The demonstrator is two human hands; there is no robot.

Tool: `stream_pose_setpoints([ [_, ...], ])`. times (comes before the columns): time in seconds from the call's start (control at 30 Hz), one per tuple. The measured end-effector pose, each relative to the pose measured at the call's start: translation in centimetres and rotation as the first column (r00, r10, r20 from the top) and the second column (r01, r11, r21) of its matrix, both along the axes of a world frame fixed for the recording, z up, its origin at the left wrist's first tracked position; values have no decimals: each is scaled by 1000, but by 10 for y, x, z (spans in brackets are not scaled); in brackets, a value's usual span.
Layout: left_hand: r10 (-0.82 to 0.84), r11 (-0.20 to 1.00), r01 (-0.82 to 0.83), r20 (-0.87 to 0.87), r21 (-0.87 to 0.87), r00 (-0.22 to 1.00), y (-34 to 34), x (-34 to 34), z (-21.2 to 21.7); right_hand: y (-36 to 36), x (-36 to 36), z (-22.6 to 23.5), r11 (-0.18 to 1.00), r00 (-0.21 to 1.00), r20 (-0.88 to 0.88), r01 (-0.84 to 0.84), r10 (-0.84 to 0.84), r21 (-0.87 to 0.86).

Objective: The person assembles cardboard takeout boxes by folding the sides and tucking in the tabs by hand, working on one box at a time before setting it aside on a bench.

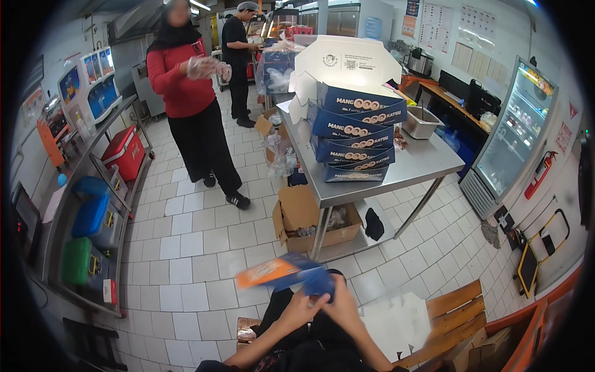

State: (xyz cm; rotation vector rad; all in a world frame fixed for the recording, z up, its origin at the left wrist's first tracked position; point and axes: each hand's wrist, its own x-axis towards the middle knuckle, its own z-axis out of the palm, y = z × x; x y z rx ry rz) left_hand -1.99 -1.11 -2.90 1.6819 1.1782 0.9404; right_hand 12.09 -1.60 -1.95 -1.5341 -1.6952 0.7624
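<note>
Under bright ceiling light (199, 5), edges bow into black and the held carton (273, 271) blurs.

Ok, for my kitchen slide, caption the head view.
Left hand and right hand hold a blue-and-orange piece before a steel table bearing stacked blue boxes.

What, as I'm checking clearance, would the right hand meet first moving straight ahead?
The right hand would likely meet the blue-and-orange cardboard it seems to hold; depth beyond is unclear.
</note>
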Motion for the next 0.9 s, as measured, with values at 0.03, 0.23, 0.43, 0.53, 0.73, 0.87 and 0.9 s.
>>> stream_pose_setpoints([
  [0.03, 39, 998, -47, 137, 53, 990, 2, 2, -4, -4, -8, 6, 992, 997, 31, -78, 76, 98],
  [0.23, 428, 872, -289, 328, -396, 842, 9, -16, 32, 1, -5, 29, 803, 907, 380, -359, 181, 476],
  [0.43, 480, 830, 120, 807, -545, 344, 20, -14, 47, 20, 9, 51, 623, 928, 82, -307, 363, 720],
  [0.53, 522, 789, 230, 819, -569, 237, 21, -11, 24, 21, 3, 37, 693, 953, -35, -194, 302, 694],
  [0.73, 559, 781, 114, 769, -614, 312, 11, -8, 12, 2, 0, 48, 804, 950, 193, -311, 246, 507],
  [0.87, 494, 846, -23, 765, -533, 415, 14, -10, 33, -6, 5, 36, 816, 953, -61, -218, 295, 536],
  [0.9, 484, 841, 18, 768, -540, 420, 17, -14, 35, -8, 7, 31, 805, 931, -184, -160, 316, 571],
])
